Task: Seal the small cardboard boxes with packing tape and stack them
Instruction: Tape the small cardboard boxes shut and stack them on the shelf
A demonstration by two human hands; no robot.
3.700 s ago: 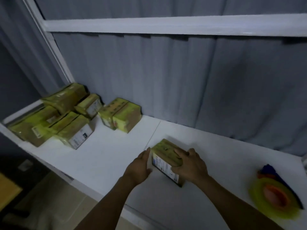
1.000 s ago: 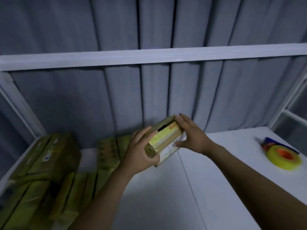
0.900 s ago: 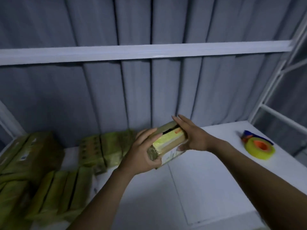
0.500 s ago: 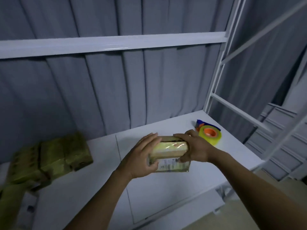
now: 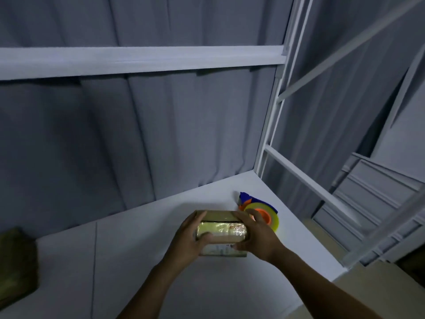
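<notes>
Box [image 5: 220, 233] now sits lower and nearer the tape roll [image 5: 268, 214] than half a second ago; view has swung right, so the other boxes [image 5: 16, 261] are down to one dim olive lump at the frame's left edge. Grip unchanged.

Box is low centre, around 6 o'clock in view, over the white bench [image 5: 138, 254]. Can't tell if its bottom touches the bench or is just above it. It is small brown cardboard, long side facing the camera. A glossy yellowish tape band runs across the top and catches the light. A dark slit shows along the far top edge under a flap. The near side has a pale printed label, partly hidden by thumbs.

Left hand [image 5: 189, 241] wraps the box's 9 o'clock end, fingers curled over the top, thumb laid along the front. Right hand [image 5: 258, 238] clasps the 3 o'clock end, fingers over the top corner, thumb on the near side.

Tape roll is yellow with an orange core, in a blue dispenser, lying on the bench at 1 o'clock from the box, just behind the right fingers, partly covered. Other boxes are at 9 o'clock, well apart. Grey curtain [image 5: 161, 134] hangs behind, at 12 o'clock.
</notes>
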